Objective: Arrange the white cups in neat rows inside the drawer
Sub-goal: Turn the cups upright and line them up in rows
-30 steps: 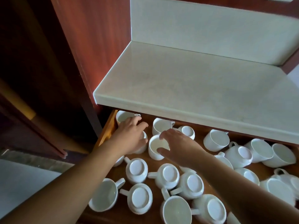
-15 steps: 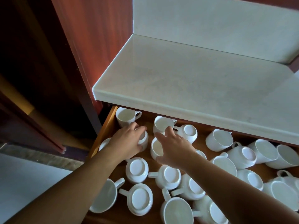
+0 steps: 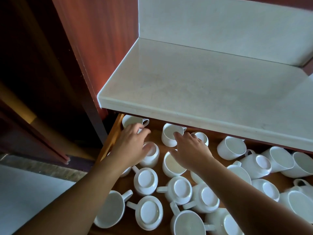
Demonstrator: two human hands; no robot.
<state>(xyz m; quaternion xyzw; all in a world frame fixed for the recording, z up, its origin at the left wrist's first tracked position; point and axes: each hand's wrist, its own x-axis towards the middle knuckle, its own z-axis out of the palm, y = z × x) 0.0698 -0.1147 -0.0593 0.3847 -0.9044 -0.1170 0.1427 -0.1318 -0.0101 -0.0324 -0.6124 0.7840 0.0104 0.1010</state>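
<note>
L hand (image 3: 130, 146): fingers loosely spread, gripping nothing, tips at back-left cup (image 3: 131, 120) (blurred, contact unclear). R hand (image 3: 191, 150): spread, index tip on rim of next cup (image 3: 170, 135). White cups (image 3: 180, 189) lie jumbled in drawer (image 3: 111, 143) — under worktop (image 3: 203, 82).

The right grip (image 3: 191, 150) has left the upright cup (image 3: 174, 167), whose rim its thumb touched a second ago, and has reached further back. Its forefinger now lies at the rim of the back-row cup (image 3: 169, 138). The left grip (image 3: 130, 146) drew back from the corner cup (image 3: 131, 121), then stretched out again with fingers spread toward it, uncovering more of the tipped cup (image 3: 151, 156) beside it.
</note>
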